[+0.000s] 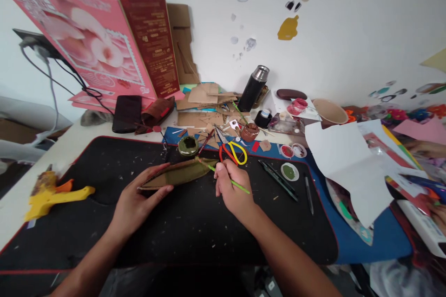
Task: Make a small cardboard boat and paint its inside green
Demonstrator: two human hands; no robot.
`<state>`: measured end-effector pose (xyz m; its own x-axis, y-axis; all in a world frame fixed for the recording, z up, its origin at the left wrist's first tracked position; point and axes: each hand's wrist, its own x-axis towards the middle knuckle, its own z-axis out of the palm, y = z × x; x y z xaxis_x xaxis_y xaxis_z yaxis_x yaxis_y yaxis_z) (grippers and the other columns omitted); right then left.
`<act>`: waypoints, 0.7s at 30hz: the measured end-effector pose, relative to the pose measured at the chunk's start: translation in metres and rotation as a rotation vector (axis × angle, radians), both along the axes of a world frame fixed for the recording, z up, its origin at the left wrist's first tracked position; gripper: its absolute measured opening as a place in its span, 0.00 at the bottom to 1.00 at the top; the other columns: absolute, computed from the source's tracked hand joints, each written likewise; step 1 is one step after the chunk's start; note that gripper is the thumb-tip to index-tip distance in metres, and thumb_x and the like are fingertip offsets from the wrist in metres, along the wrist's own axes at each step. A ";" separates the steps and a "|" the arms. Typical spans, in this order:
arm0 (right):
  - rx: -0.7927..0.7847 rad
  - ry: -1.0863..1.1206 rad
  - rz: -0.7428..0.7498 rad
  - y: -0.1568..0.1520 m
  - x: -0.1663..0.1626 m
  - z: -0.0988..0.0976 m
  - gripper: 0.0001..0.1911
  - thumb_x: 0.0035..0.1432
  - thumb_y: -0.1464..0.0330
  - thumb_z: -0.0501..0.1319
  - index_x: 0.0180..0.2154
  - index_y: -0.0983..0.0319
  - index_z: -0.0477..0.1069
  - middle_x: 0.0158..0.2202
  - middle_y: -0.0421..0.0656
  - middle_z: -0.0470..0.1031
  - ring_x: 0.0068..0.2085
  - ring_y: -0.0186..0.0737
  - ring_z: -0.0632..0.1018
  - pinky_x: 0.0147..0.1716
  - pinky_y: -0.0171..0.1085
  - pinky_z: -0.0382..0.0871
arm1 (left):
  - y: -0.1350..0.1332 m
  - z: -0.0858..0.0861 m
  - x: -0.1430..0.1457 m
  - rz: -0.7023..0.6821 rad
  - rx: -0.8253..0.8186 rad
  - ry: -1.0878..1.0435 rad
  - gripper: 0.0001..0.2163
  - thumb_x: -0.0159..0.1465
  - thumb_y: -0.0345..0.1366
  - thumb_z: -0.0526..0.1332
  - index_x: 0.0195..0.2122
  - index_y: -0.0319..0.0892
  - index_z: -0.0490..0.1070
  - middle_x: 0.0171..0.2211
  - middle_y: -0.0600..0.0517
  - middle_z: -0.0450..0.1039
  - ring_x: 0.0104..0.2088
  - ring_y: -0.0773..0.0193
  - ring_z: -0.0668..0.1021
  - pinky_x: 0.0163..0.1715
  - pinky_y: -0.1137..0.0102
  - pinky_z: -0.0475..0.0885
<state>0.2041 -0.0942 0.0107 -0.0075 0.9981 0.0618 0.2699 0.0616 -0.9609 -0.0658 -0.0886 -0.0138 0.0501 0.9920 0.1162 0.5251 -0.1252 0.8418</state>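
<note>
My left hand (135, 202) grips one end of a long, leaf-shaped cardboard piece (181, 174), thumb below and fingers behind. Most of the piece is coated olive green, while the end by my left hand shows bare brown. My right hand (232, 188) pinches a thin paintbrush (240, 187) with a bright green handle. Its tip lies at the upper edge of the cardboard piece, towards the right end. Just behind stands an open jar of dark green paint (188, 146). Scissors with orange and yellow handles (237, 152) lie beyond my right hand.
A yellow glue gun (57, 195) lies on the black mat (195, 241) at left. Tweezers (278, 180), a green paint lid (290, 171) and a pen (308, 195) lie at right. Behind are cardboard scraps (198, 118), a black thermos (253, 89) and a brown jar (250, 132).
</note>
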 end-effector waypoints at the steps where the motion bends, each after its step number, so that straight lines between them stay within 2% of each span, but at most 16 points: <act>1: 0.001 -0.002 -0.001 0.000 0.000 0.000 0.27 0.80 0.46 0.52 0.33 0.56 0.70 0.16 0.33 0.68 0.18 0.34 0.73 0.23 0.32 0.66 | 0.000 0.000 0.000 -0.001 0.003 0.004 0.31 0.63 0.65 0.69 0.58 0.50 0.82 0.55 0.47 0.86 0.53 0.44 0.88 0.56 0.54 0.83; 8: -0.040 0.033 -0.104 0.001 0.013 -0.006 0.30 0.77 0.41 0.52 0.32 0.56 0.68 0.15 0.32 0.64 0.16 0.35 0.71 0.20 0.33 0.64 | 0.000 -0.002 0.000 0.002 0.000 -0.021 0.30 0.63 0.64 0.70 0.58 0.50 0.82 0.56 0.47 0.86 0.54 0.44 0.87 0.58 0.53 0.82; 16: 0.020 -0.001 0.035 -0.003 -0.008 0.001 0.25 0.81 0.49 0.52 0.34 0.56 0.71 0.17 0.33 0.68 0.18 0.34 0.74 0.26 0.32 0.68 | 0.000 0.000 0.000 0.000 -0.041 -0.044 0.30 0.62 0.63 0.71 0.59 0.49 0.81 0.57 0.46 0.85 0.55 0.42 0.86 0.59 0.51 0.81; 21: -0.009 0.045 -0.025 0.000 0.001 -0.003 0.28 0.79 0.45 0.53 0.33 0.56 0.71 0.16 0.33 0.67 0.17 0.35 0.73 0.21 0.32 0.66 | -0.001 -0.007 0.001 0.053 -0.026 -0.090 0.32 0.61 0.61 0.73 0.60 0.48 0.77 0.57 0.45 0.85 0.56 0.43 0.86 0.60 0.49 0.81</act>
